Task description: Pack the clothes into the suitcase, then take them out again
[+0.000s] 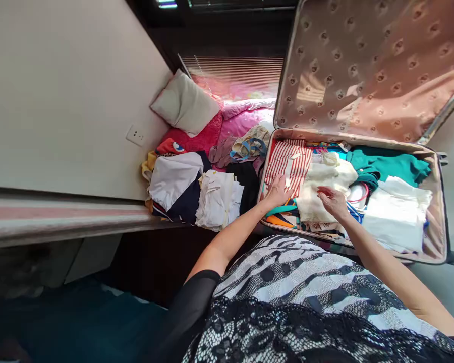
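I am in a home, in what looks like a bedroom. Ahead and left of my fingers, a pale pillow (185, 104) leans over pink bedding (240, 123) beside a window with lowered blinds (245, 70). Well to their left, a plain white wall (60, 91) carries a power socket (136, 135). Folded clothes (220, 199) lie just left of my fingers, and an open suitcase (437, 222) of clothing lies beneath them.

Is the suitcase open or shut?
Open: the suitcase's patterned lid stands raised, exposing clothes such as the red-striped garment.
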Tool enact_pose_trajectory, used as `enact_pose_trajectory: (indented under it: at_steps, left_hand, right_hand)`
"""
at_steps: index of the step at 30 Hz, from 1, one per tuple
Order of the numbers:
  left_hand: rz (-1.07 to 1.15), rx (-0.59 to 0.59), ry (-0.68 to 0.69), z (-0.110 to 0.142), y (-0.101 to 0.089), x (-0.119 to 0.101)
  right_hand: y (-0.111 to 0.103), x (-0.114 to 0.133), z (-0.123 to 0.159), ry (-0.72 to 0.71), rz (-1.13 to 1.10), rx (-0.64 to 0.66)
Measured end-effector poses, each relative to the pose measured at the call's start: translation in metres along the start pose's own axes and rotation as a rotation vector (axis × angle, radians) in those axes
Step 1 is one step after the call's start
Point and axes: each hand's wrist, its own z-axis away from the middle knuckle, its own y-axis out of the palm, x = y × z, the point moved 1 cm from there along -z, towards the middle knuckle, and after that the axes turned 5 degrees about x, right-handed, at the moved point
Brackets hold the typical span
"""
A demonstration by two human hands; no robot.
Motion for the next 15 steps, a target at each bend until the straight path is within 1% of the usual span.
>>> enact_pose_trajectory:
  at_steps: [2,4,7,9,10,12,15]
  left_hand:
    - [-0.121,0.034,-0.077,-0.028,0.018,-0.018]
    - [-0.21,0.055,-0.214,-0.05,0.035,-0.033]
    - [-0.288,0.073,-0.424,-0.068,0.054,-0.043]
    - [-0.313,0.051,-0.475,-0.074,0.057,-0.041]
    - [-0.311,0.034,-0.467,-0.076,0.054,-0.039]
    - [-0.25,0.028,-0.419,-0.08,0.038,-0.03]
    - [-0.13,0.043,-0.371,-0.088,-0.002,-0.015]
  right_hand:
    - [-0.004,-0.008,0.017,0.041,-0.057,0.005]
    - [-0.009,-0.016,0.029,0.076,-0.11,0.017]
    - [-0.019,-0.028,0.042,0.11,-0.166,0.015]
    - [-0.026,-0.034,0.047,0.119,-0.206,0.006]
    - [-0.029,-0.037,0.048,0.121,-0.228,0.004]
    - [-0.032,-0.037,0.046,0.128,-0.279,0.018]
    - [-0.027,-0.026,0.031,0.176,-0.408,0.1]
